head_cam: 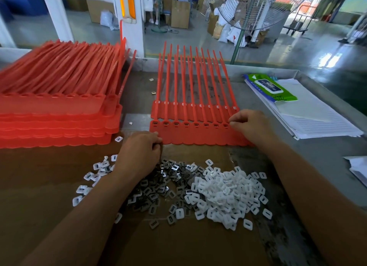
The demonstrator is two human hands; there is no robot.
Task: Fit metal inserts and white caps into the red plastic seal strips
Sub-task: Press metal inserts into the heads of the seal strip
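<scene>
The tall stack of red seal strips [55, 115] lies well to the left of my left fingers. The red seal strip sheet [194, 134] runs between both sets of fingertips. White caps [224, 194] are heaped near my right wrist, and metal inserts [158, 184] just behind my left knuckles. My left hand [139, 152] curls at the sheet's near-left corner; I cannot tell what it holds. My right hand [250, 125] presses thumb and forefinger together at the sheet's right end socket; anything between them is too small to see.
</scene>
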